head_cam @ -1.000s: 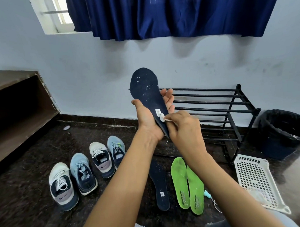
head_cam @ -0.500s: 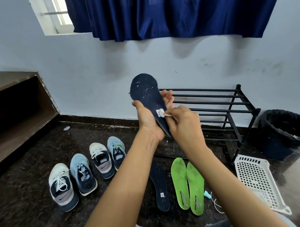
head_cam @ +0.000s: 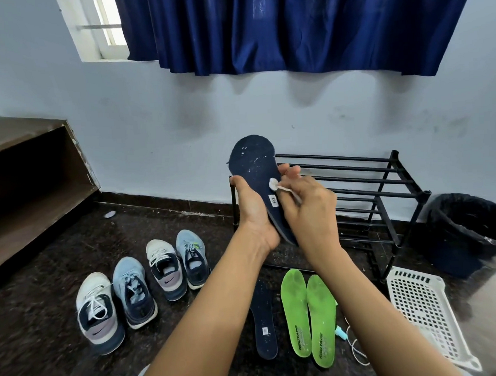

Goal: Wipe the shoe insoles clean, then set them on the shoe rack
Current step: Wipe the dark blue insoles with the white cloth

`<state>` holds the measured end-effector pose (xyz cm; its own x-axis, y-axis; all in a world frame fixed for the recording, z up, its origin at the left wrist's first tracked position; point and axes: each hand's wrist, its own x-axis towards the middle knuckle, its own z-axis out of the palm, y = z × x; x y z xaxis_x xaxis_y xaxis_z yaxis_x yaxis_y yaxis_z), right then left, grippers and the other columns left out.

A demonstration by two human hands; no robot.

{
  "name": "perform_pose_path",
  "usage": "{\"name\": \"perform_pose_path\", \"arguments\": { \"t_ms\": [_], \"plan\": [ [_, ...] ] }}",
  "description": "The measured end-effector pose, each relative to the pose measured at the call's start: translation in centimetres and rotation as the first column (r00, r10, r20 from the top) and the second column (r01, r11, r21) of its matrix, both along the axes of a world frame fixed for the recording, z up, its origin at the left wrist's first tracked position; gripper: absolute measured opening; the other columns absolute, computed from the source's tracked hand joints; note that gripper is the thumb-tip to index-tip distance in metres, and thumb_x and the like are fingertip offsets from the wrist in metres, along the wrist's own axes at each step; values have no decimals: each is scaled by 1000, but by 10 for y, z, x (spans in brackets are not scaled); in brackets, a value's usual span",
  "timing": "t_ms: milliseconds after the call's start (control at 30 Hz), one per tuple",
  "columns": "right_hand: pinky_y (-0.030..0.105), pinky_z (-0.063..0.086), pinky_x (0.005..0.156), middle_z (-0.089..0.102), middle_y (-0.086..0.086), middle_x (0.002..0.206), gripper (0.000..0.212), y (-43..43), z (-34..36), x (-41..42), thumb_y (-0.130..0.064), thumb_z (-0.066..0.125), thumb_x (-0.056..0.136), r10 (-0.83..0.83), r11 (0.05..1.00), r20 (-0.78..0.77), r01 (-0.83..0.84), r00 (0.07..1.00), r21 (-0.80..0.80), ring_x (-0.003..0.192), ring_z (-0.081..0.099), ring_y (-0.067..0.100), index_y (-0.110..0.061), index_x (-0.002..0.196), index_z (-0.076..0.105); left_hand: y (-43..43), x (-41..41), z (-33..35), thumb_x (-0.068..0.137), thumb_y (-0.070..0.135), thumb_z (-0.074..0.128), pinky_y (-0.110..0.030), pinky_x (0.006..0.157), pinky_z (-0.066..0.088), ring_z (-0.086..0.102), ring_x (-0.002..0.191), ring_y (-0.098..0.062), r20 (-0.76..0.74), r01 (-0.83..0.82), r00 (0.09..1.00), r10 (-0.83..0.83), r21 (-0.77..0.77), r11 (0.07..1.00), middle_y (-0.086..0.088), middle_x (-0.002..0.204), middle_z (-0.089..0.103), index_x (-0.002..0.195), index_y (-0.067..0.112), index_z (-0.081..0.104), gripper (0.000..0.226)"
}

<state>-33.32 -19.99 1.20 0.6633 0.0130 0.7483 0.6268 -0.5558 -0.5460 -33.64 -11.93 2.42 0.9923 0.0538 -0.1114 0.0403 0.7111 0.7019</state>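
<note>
My left hand [head_cam: 254, 213] grips a dark navy insole [head_cam: 253, 165] upright by its lower half; white specks dot its upper part. My right hand [head_cam: 309, 208] pinches a small white cotton wipe [head_cam: 274, 184] and presses it against the insole's middle, just above a white size label. On the floor below lie a second navy insole [head_cam: 264, 325] and two bright green insoles [head_cam: 307, 315], side by side. The black metal shoe rack [head_cam: 376, 189] stands behind my hands against the wall, its bars bare.
Several sneakers [head_cam: 132, 290] stand in a row on the dark floor at left. A white perforated basket [head_cam: 425, 314] lies at right, with a black lined bin [head_cam: 473, 230] behind it. A wooden shelf [head_cam: 30, 178] sits at far left. A white cord and small teal item [head_cam: 342, 332] lie near the green insoles.
My right hand has slid the white wipe up the insole, from on the size label to above it. The held insole sits lower in view.
</note>
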Motion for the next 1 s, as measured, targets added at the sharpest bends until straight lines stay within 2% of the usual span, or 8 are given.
{"name": "perform_pose_path", "arguments": {
  "t_ms": [133,300,400,533,633,733,867,1000],
  "plan": [
    [11,37,68,71,8,80,10,-2,-11,-13,-2,69,77,62,995,-98,-69,993,-69,72,65,23,-8,84,75,10,7,2,90,72,-5,-31,94,47,69,90,-20,1,-41,999,41,-35,999,-7,88,73,99,9,67,96],
    [-2,34,72,71,3,80,10,-8,-9,-16,-5,70,78,72,997,-104,-73,992,-4,75,61,9,-11,83,75,4,6,2,89,73,-4,-32,87,47,69,89,-20,-8,-57,998,57,-78,995,-7,90,73,122,8,63,98],
    [1,36,73,70,3,82,7,-6,1,-10,-6,70,79,56,997,-77,-52,995,61,79,60,8,-11,82,75,-10,-4,1,87,77,-2,-29,77,51,70,76,-20,-16,-33,999,32,-76,997,-5,80,71,98,13,71,97],
    [11,39,73,69,6,82,9,-4,7,-4,-5,68,79,48,999,-57,-46,997,25,81,64,19,-9,83,75,-19,-13,6,83,81,-4,-21,65,52,70,63,-16,-39,6,999,-8,-33,999,-2,68,70,63,17,76,105],
    [-1,34,75,71,7,89,15,-1,4,-15,-4,66,77,125,992,-109,-125,986,7,86,63,13,-12,85,76,-9,-6,9,84,80,-5,-25,71,53,71,71,-20,-13,-50,999,49,-114,992,-6,71,69,78,11,71,103],
    [-2,36,80,72,5,96,15,-5,5,-19,-8,67,78,210,978,-147,-209,967,22,94,63,11,-14,87,76,-3,0,7,89,75,0,-27,75,50,69,73,-21,9,-46,999,48,-166,985,-7,73,68,90,7,63,93],
    [4,41,78,72,-4,90,15,-14,9,-22,-4,71,79,277,961,-256,-270,926,61,93,60,1,-15,87,77,1,1,7,91,74,5,-34,85,50,69,80,-23,4,-28,1000,29,-164,986,-7,77,69,91,8,62,87],
    [15,45,80,72,-2,83,12,-7,18,-14,-8,69,77,215,976,-134,-215,967,12,85,62,6,-14,84,76,-8,-4,6,87,80,6,-28,75,54,71,79,-23,-23,4,1000,-6,-91,996,-10,80,71,87,9,71,97]
  ]
}}
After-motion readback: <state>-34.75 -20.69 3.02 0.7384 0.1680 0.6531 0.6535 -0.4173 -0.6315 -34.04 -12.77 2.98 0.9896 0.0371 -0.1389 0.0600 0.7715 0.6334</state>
